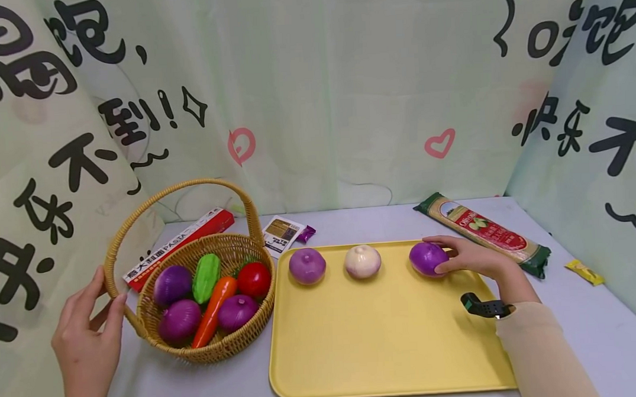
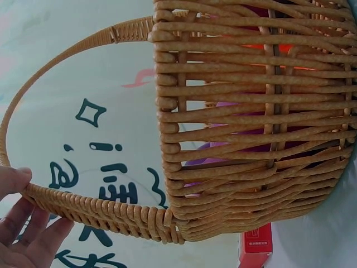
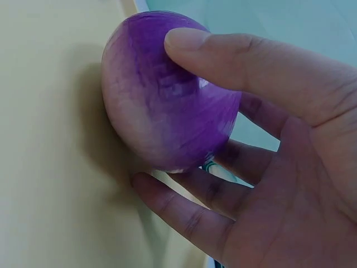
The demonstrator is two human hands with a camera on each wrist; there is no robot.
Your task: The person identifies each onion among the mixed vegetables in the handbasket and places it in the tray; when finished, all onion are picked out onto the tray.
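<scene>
My left hand [image 1: 87, 342] pinches the handle [image 1: 118, 238] of a wicker basket [image 1: 218, 355] between thumb and fingers, low on its left side. Inside the basket lie several purple onions [image 1: 179, 322], a carrot [image 1: 214, 312], a tomato [image 1: 254, 279] and a short green vegetable [image 1: 206, 278]. At the back right of a yellow tray [image 1: 388, 343], my right hand [image 1: 475, 259] grips a purple onion [image 3: 162, 100], thumb on one side and fingers round the other. Along the tray's back edge sit another purple onion [image 1: 307, 266] and a whitish onion [image 1: 363, 261], spaced apart.
A red pasta box [image 1: 178, 246] lies behind the basket. Between basket and tray, at the back, are a small printed packet [image 1: 282, 234] and a purple wrapper [image 1: 306, 234]. A green-ended pasta bag [image 1: 481, 227] and a yellow sachet [image 1: 585, 272] lie to the right. Curtains surround the table.
</scene>
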